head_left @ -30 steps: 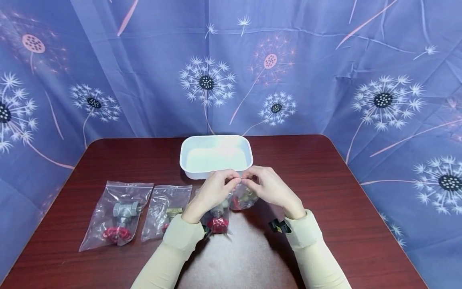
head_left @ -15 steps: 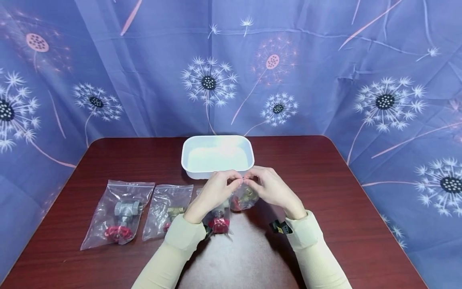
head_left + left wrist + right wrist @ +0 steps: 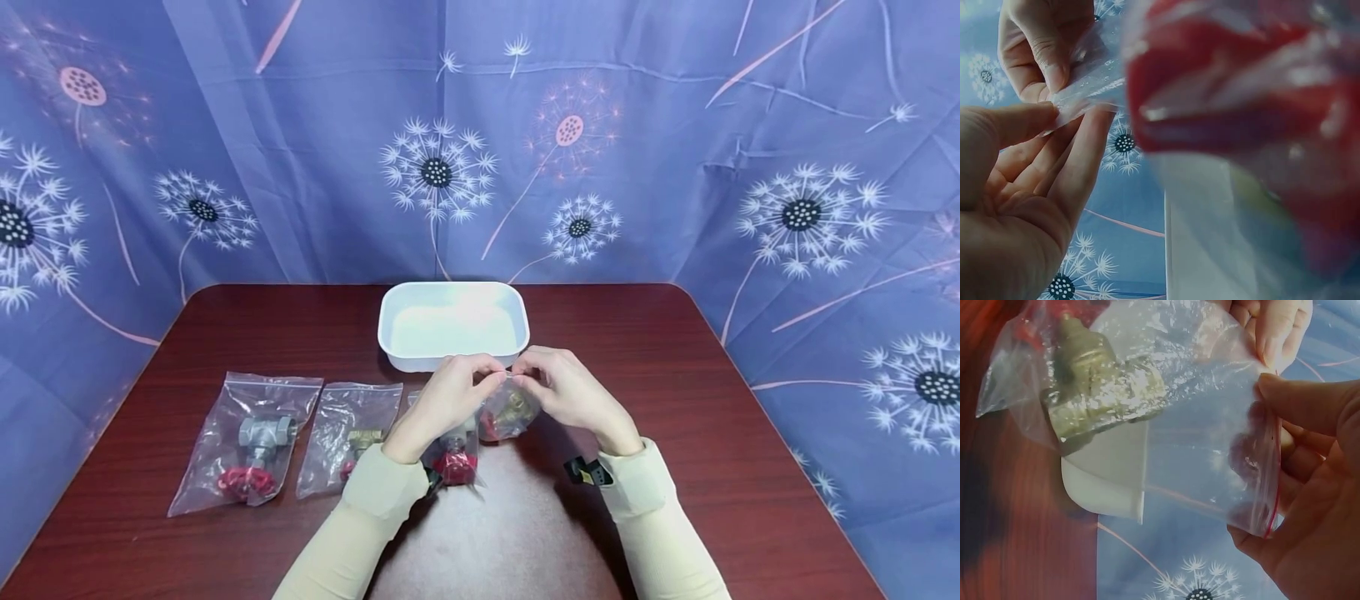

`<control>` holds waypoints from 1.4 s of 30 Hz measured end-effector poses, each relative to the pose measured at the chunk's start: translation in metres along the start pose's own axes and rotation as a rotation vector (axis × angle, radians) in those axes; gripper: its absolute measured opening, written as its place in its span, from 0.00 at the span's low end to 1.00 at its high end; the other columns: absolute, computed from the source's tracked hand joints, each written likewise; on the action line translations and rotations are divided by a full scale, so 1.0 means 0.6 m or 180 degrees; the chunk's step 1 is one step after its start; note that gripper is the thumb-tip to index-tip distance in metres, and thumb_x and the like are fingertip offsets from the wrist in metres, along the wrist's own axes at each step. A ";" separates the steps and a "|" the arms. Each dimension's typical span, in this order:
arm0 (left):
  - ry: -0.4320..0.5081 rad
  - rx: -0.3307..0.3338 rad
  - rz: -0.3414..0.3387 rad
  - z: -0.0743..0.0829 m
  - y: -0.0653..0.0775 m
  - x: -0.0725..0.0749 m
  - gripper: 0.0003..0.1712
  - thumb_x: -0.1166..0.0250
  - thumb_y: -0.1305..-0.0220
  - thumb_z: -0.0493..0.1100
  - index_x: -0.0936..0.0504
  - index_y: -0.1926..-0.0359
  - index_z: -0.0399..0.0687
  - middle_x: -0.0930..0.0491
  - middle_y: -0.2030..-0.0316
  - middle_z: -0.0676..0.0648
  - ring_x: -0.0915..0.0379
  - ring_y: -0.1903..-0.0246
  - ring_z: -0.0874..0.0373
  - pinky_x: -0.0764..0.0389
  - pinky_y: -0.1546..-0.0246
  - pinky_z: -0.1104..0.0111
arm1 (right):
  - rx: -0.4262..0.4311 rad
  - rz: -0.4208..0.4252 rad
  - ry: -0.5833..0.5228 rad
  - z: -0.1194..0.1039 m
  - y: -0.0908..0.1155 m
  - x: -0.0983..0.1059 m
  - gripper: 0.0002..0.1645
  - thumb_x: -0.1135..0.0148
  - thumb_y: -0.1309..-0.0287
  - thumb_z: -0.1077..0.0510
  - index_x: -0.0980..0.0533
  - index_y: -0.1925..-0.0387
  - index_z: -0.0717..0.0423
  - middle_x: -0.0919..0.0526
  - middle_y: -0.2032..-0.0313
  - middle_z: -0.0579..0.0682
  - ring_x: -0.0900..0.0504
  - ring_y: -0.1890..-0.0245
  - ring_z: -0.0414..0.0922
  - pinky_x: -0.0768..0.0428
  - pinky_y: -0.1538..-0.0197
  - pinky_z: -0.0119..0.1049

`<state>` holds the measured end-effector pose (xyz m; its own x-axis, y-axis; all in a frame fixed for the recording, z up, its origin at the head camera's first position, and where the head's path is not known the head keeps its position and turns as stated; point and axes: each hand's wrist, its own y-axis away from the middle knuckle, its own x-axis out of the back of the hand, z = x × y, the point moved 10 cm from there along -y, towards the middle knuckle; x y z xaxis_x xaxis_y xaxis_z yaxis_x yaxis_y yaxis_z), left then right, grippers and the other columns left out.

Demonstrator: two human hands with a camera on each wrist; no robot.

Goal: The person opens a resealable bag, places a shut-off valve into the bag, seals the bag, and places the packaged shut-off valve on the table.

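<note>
Both hands hold the top edge of a clear zip bag in front of the white tray. My left hand pinches that edge between thumb and fingers. Close beside it, my right hand pinches the same edge, its thumb at the red-lined zip strip. A brass valve hangs inside the bag, below the hands. Its red handwheel looms large and blurred in the left wrist view.
The white tray stands behind the hands. Left of them lie a bag with a grey valve, another with a brass valve, and a third with a red handwheel, partly hidden by the left hand. A patterned blue curtain hangs behind the table.
The right hand's fingertips have slid slightly right along the bag's edge, widening the small gap to the left fingertips. Head view shifts a little; the other bags and tray stay put.
</note>
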<state>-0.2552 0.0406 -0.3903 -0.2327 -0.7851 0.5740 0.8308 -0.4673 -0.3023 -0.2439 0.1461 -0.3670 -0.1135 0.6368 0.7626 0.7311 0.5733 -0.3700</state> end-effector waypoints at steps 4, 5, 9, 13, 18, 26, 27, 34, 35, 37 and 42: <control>-0.0018 0.0010 -0.0016 0.002 0.000 -0.003 0.05 0.38 0.32 0.39 0.14 0.63 0.49 0.19 0.70 0.57 0.28 0.73 0.64 0.25 0.67 0.70 | -0.0038 -0.0050 0.0018 -0.002 -0.001 -0.003 0.04 0.35 0.38 0.61 0.21 0.68 0.50 0.27 0.74 0.38 0.30 0.75 0.36 0.29 0.70 0.33; -0.0014 0.0013 -0.0025 0.003 0.000 -0.004 0.05 0.37 0.32 0.40 0.14 0.63 0.50 0.19 0.70 0.58 0.28 0.73 0.64 0.26 0.66 0.69 | -0.0070 -0.0077 0.0004 0.000 -0.001 -0.003 0.02 0.35 0.37 0.60 0.20 0.67 0.50 0.26 0.74 0.37 0.29 0.74 0.36 0.28 0.69 0.33; 0.0026 0.0021 -0.0033 0.002 0.000 -0.007 0.06 0.37 0.32 0.40 0.15 0.65 0.52 0.20 0.71 0.60 0.29 0.72 0.64 0.26 0.66 0.69 | -0.0176 -0.0160 -0.0052 0.007 0.002 0.000 0.03 0.35 0.37 0.57 0.18 0.65 0.51 0.22 0.70 0.37 0.26 0.71 0.37 0.24 0.66 0.40; 0.0099 0.0070 -0.0048 -0.002 0.002 -0.007 0.06 0.37 0.32 0.40 0.14 0.65 0.51 0.22 0.73 0.59 0.29 0.73 0.64 0.26 0.66 0.68 | -0.0183 -0.0194 -0.0039 0.012 0.007 0.005 0.02 0.34 0.38 0.58 0.19 0.67 0.51 0.23 0.70 0.37 0.26 0.71 0.37 0.24 0.66 0.41; 0.0123 0.0150 -0.0068 -0.005 0.003 -0.005 0.06 0.38 0.31 0.41 0.15 0.64 0.51 0.21 0.72 0.59 0.28 0.72 0.64 0.26 0.65 0.68 | -0.0073 -0.0142 -0.0083 0.012 0.009 0.005 0.05 0.33 0.40 0.63 0.19 0.68 0.50 0.22 0.71 0.37 0.26 0.71 0.36 0.24 0.67 0.42; -0.0074 0.0136 -0.0103 0.005 0.003 -0.001 0.04 0.37 0.32 0.42 0.16 0.62 0.50 0.19 0.68 0.57 0.26 0.71 0.64 0.25 0.65 0.69 | 0.0048 -0.0035 -0.0091 -0.001 0.006 0.004 0.06 0.33 0.41 0.66 0.18 0.70 0.52 0.23 0.72 0.37 0.27 0.73 0.36 0.26 0.69 0.36; -0.0108 0.0117 -0.0111 0.006 0.003 -0.001 0.05 0.37 0.32 0.43 0.15 0.61 0.50 0.18 0.67 0.56 0.26 0.70 0.64 0.25 0.64 0.69 | 0.0025 -0.0042 -0.0085 -0.002 0.005 0.003 0.06 0.33 0.41 0.66 0.18 0.69 0.52 0.23 0.72 0.37 0.27 0.73 0.36 0.26 0.69 0.35; -0.0195 -0.0006 -0.0093 0.012 0.001 -0.009 0.04 0.36 0.32 0.42 0.14 0.63 0.51 0.18 0.68 0.57 0.28 0.74 0.63 0.26 0.68 0.69 | -0.0126 -0.0192 -0.0097 0.001 0.006 -0.002 0.04 0.33 0.40 0.63 0.18 0.66 0.50 0.23 0.72 0.36 0.26 0.73 0.36 0.26 0.68 0.34; -0.0189 -0.0012 -0.0075 0.012 0.002 -0.008 0.04 0.36 0.33 0.42 0.14 0.63 0.52 0.19 0.69 0.58 0.28 0.75 0.62 0.27 0.69 0.69 | -0.0140 -0.0205 -0.0099 0.002 0.007 -0.001 0.04 0.33 0.41 0.63 0.18 0.66 0.50 0.22 0.72 0.35 0.26 0.72 0.36 0.25 0.67 0.36; -0.0177 -0.0025 -0.0047 0.012 0.003 -0.007 0.04 0.35 0.33 0.41 0.14 0.64 0.52 0.20 0.71 0.59 0.29 0.77 0.61 0.27 0.71 0.70 | -0.0163 -0.0223 -0.0102 0.004 0.009 0.001 0.05 0.32 0.41 0.63 0.18 0.66 0.49 0.21 0.72 0.35 0.26 0.72 0.36 0.24 0.66 0.38; -0.0160 0.0001 -0.0028 0.010 0.004 -0.005 0.04 0.36 0.33 0.41 0.14 0.64 0.51 0.21 0.72 0.59 0.30 0.78 0.61 0.28 0.72 0.69 | -0.0123 -0.0167 -0.0103 0.006 0.009 0.005 0.06 0.33 0.41 0.65 0.18 0.69 0.50 0.22 0.73 0.35 0.26 0.73 0.36 0.25 0.68 0.40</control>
<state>-0.2497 0.0444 -0.3882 -0.2143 -0.7595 0.6142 0.8290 -0.4739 -0.2969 -0.2426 0.1532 -0.3687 -0.1737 0.6231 0.7626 0.7489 0.5864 -0.3086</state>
